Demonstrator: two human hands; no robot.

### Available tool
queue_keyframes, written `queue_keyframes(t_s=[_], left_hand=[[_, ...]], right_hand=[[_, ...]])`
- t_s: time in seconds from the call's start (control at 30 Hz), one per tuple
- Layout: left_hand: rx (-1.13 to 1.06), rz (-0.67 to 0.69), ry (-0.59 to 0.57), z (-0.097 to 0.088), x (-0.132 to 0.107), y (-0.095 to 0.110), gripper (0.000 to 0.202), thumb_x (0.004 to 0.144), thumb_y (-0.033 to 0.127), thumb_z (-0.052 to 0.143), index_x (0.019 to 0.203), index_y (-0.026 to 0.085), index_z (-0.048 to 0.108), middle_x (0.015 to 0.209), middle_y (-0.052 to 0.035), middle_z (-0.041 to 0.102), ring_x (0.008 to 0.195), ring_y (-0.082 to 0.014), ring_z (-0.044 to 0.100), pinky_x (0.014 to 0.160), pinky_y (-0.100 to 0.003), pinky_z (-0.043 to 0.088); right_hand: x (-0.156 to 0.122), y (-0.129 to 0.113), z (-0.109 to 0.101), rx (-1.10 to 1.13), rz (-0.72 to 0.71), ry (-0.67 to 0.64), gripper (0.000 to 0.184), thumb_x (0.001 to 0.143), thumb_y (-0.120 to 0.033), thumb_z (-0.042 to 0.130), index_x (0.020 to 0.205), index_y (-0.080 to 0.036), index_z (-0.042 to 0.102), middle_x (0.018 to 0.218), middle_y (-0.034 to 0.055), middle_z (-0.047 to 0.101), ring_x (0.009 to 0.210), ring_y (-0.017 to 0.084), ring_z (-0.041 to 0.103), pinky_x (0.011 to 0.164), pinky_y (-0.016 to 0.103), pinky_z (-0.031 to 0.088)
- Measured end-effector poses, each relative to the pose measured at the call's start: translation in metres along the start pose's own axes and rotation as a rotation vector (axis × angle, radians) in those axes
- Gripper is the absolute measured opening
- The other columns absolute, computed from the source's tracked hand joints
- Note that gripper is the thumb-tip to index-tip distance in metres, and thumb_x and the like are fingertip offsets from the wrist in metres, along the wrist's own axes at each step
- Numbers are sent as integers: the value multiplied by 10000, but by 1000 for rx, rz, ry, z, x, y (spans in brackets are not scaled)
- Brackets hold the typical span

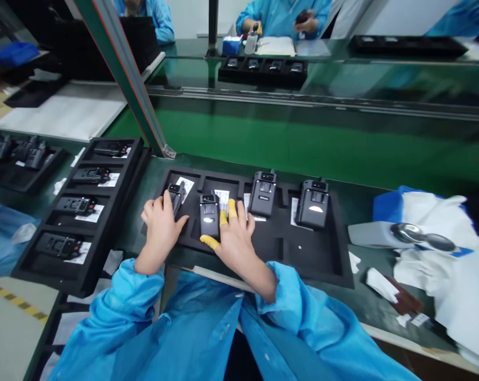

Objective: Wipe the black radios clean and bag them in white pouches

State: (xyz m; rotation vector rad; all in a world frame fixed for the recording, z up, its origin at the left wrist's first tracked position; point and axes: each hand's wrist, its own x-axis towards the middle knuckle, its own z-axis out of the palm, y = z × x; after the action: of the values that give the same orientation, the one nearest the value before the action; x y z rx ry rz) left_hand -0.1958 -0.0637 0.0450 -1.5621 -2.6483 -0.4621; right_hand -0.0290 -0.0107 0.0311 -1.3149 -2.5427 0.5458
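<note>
Left hand (160, 230) clamped on black device (176, 197); right hand (233, 238) pinching second device (209, 216) in foam tray (314, 259), 12 o'clock: a slip could tip either.

Room lies on the near right of the tray (322, 264), past the right hand (233, 235); two upright devices (263, 193) block its far side. A second tray (112, 211) hems the left hand (160, 230) on the left, and a metal post (134, 92) rises beyond.
</note>
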Motion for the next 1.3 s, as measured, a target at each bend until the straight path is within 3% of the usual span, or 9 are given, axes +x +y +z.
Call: queue_keyframes(t_s=[0.2,0.4,0.57,0.63,0.73,0.83,1.03,1.2,1.3], left_hand=[[-126,41,-53,6,7,-6,746,724,221,683,1396,103,383,1119,-194,562,1072,-370,510,926,-523,410],[-259,-63,-157,-6,15,-15,827,701,315,715,1421,120,357,1057,-191,631,1056,-410,561,910,-554,428],[-973,-283,-70,-6,11,-21,861,617,398,757,1364,179,389,1037,-88,623,927,-254,633,848,-423,519],[-1254,-321,-113,-3,6,-22,765,585,399,777,1254,187,472,950,-42,615,802,-190,634,733,-344,555],[-1469,-344,-233,1,-1,-21,527,561,399,808,967,169,563,797,6,593,643,-127,601,609,-268,550],[-1558,-346,-268,3,-4,-20,488,537,386,838,867,162,555,771,14,588,637,-119,600,600,-261,556],[-1575,-273,-311,8,-4,-22,579,532,280,859,1015,178,556,800,17,613,717,-124,604,686,-267,556],[-1594,-290,-312,10,-5,-22,726,512,259,854,1155,191,524,909,-7,627,749,-138,611,711,-292,549],[-1590,-305,-317,10,-5,-22,774,502,264,852,1192,191,508,950,-24,642,777,-152,623,748,-312,545]], right_hand=[[-2,-3,9,29,31,45,671,787,-460,640,1301,-47,516,1473,286,329,1413,409,202,1077,602,202],[-3,-2,13,-8,55,106,631,781,-520,628,1191,-42,599,1467,297,329,1417,431,168,1070,629,174],[-5,3,26,116,-140,373,531,815,-438,615,1260,-155,551,1368,188,508,1353,343,363,1047,560,320],[-6,6,30,171,-192,425,558,825,-430,607,1306,-164,512,1300,170,568,1272,316,467,1019,529,386],[-7,7,32,230,-237,424,627,815,-454,619,1363,-190,466,1241,146,608,1191,291,539,998,491,450],[-8,7,33,252,-303,398,695,826,-446,610,1436,-215,373,1268,137,590,1182,260,561,990,433,495],[-10,2,35,210,-413,467,745,833,-396,615,1478,-218,289,1263,152,588,1183,252,571,956,393,537],[-10,1,31,293,-365,425,592,829,-380,629,1372,-208,468,1269,146,594,1180,262,574,959,418,534],[-5,-3,21,389,-217,322,456,828,-441,601,1213,-198,591,1166,138,647,1044,249,642,843,401,580]])
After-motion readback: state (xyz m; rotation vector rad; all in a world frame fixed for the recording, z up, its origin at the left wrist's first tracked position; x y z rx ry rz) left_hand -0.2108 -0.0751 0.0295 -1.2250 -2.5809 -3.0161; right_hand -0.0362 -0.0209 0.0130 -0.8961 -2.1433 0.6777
